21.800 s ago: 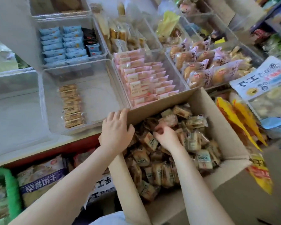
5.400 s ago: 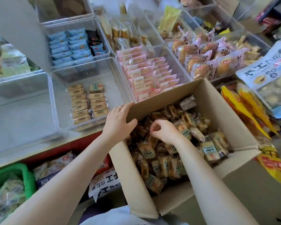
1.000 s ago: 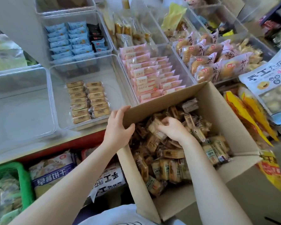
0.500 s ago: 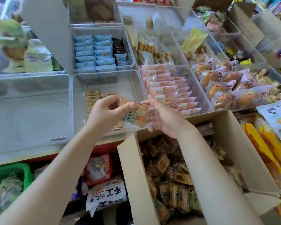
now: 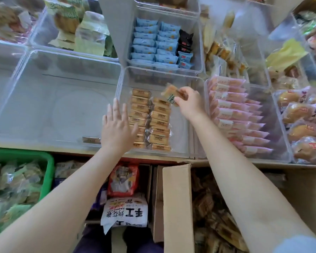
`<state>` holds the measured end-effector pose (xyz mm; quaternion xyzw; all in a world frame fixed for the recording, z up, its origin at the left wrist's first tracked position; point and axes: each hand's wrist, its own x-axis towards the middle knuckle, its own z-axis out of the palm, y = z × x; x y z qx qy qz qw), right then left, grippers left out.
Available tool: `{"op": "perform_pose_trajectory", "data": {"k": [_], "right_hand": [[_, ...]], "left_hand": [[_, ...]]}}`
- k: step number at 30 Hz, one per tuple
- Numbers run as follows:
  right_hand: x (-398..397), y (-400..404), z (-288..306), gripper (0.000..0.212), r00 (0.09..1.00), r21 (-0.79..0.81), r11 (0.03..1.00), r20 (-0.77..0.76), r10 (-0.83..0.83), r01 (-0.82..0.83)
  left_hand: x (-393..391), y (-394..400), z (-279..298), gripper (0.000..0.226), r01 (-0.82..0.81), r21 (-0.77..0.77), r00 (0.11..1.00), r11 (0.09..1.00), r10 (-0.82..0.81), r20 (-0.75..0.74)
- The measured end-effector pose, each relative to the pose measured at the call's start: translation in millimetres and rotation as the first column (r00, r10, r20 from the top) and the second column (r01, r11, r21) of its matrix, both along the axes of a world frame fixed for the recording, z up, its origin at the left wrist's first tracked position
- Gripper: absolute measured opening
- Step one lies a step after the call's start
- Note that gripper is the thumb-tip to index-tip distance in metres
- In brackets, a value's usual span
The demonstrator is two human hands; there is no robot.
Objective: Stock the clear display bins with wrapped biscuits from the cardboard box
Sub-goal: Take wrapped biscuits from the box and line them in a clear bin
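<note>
A clear display bin [image 5: 181,83] in the middle holds two rows of brown wrapped biscuits [image 5: 150,121]. My right hand [image 5: 189,105] pinches a few wrapped biscuits [image 5: 170,93] above the far end of the right row. At the bin's left front corner my left hand [image 5: 117,128] is flat with fingers straight, touching the near end of the left row. The cardboard box [image 5: 177,201] of loose wrapped biscuits sits open below the shelf edge, under my right forearm.
An empty clear bin [image 5: 53,99] lies left of the biscuit bin. Pink packs [image 5: 233,114] fill the bin to the right, blue packs [image 5: 153,42] the one behind. A green basket [image 5: 35,161] and snack bags [image 5: 124,210] sit below the shelf.
Both hands have gone forward from the box into the bin. The right hand now holds the biscuits alone, and the left hand has let go and spread flat beside the left row.
</note>
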<state>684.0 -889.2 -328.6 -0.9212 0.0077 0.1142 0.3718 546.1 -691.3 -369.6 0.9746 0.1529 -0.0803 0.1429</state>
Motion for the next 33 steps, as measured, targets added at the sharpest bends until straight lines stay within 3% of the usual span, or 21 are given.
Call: {"op": "perform_pose_trajectory", "data": {"k": [7, 13, 18, 21, 27, 31, 33], "right_hand": [[40.7, 27.7, -44.7, 0.037, 0.976, -0.304, 0.952, 0.195, 0.092, -0.029], [39.1, 49.2, -80.7, 0.042, 0.979, -0.261, 0.945, -0.11, 0.175, -0.198], [39.1, 50.4, -69.4, 0.055, 0.949, -0.296, 0.917, -0.247, 0.195, -0.266], [25.0, 47.3, -48.0, 0.055, 0.962, -0.227, 0.949, -0.214, 0.17, -0.218], [-65.2, 14.7, 35.2, 0.035, 0.991, 0.065, 0.99, 0.046, 0.123, -0.126], [-148.3, -53.5, 75.0, 0.022, 0.97, 0.17, 0.98, 0.198, -0.14, 0.107], [-184.5, -93.5, 79.5, 0.02, 0.921, 0.165, 0.945, 0.231, -0.314, 0.281]], "left_hand": [[-0.9, -1.9, 2.6, 0.079, -0.032, -0.058, 0.999, 0.998, 0.034, 0.032], [0.6, -1.6, 2.6, 0.081, -0.033, -0.06, 0.999, 0.998, 0.035, 0.028], [0.2, -0.4, 1.4, 0.081, -0.035, -0.051, 0.999, 0.998, 0.037, 0.037], [-0.1, 0.1, 0.0, 0.079, -0.029, -0.052, 0.998, 0.998, 0.031, 0.049], [-8.3, -4.1, 12.5, 0.075, -0.015, -0.108, 0.998, 0.994, 0.021, 0.054], [-38.0, -64.3, 67.2, 0.052, 0.124, -0.431, 0.976, 0.894, -0.031, 0.216], [-58.1, -103.4, 91.8, 0.046, 0.267, -0.487, 0.951, 0.832, -0.144, 0.275]]}}
